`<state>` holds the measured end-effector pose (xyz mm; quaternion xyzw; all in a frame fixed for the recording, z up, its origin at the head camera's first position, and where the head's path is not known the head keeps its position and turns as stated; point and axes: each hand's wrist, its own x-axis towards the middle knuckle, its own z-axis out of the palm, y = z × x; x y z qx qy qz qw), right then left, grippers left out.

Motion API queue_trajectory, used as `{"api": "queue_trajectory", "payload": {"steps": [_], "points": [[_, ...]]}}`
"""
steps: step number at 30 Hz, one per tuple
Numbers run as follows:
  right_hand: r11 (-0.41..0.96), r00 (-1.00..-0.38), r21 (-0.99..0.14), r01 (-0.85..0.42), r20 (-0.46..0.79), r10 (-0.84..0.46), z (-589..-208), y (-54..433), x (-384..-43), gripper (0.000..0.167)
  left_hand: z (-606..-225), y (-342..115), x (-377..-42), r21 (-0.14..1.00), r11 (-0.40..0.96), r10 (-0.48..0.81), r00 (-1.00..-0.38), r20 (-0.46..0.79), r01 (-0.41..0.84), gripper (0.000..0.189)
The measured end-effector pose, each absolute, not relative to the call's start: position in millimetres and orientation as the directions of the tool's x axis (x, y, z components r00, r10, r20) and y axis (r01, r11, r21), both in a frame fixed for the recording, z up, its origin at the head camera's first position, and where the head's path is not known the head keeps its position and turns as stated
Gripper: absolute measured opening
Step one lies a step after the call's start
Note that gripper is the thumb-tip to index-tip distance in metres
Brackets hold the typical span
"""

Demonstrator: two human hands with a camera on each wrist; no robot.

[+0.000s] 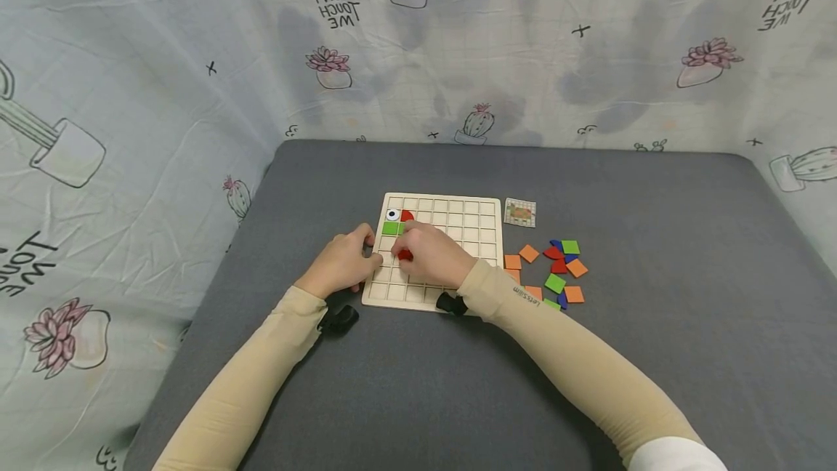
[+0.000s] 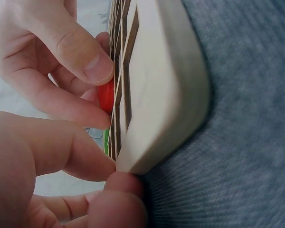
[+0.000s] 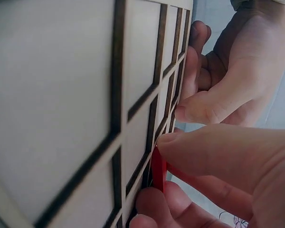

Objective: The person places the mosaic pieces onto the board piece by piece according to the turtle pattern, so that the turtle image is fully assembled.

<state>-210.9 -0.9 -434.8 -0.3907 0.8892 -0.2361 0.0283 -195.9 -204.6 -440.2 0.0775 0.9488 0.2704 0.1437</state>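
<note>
A pale wooden grid board (image 1: 480, 227) lies on the table. My left hand (image 1: 340, 262) is at its left side, and in the left wrist view the thumb and a finger pinch the board's edge (image 2: 156, 85). My right hand (image 1: 434, 256) reaches over the grid and holds a small red piece (image 1: 405, 255) between thumb and fingers. In the right wrist view this red piece (image 3: 158, 170) stands against the grid cells, its outline partly hidden by fingers. A round eye tile (image 1: 392, 214), another red piece (image 1: 407, 216) and green squares (image 1: 390, 228) sit in the upper left cells.
Right of the board lie loose flat pieces: orange squares (image 1: 574, 294), green squares (image 1: 555, 283), red ones (image 1: 559, 267) and blue ones (image 1: 562, 301). A small printed pattern card (image 1: 520, 213) is beside the board's upper right corner. Printed fabric (image 1: 523, 57) hangs behind the grey table (image 1: 654, 253).
</note>
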Motion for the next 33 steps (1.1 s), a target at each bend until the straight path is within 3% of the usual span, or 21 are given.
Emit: {"api": "queue_trajectory", "payload": {"steps": [6,12,24,33], "points": [[0.584,-0.682,-0.413,-0.699,0.137,-0.719,-432.9,-1.4,-209.3,0.022,-437.5,-204.9,-195.2,0.538,0.841,0.222,-0.946,-0.234,0.064,0.024],[0.572,-0.672,-0.391,-0.721,0.192,-0.715,-434.5,-2.5,-209.5,0.012,-438.0,-204.6,-195.6,0.538,0.841,0.224,-0.946,-0.233,0.067,0.024],[0.567,-0.673,-0.402,-0.719,0.198,-0.713,-435.8,-0.5,-208.5,0.015,-439.7,-204.8,-195.8,0.542,0.838,0.225,-0.945,-0.237,0.064,0.025],[0.602,-0.733,-0.481,-0.637,0.138,-0.666,-430.6,11.8,-203.8,0.011,-441.4,-204.2,-195.3,0.542,0.838,0.226,-0.947,-0.229,0.069,0.025]]}}
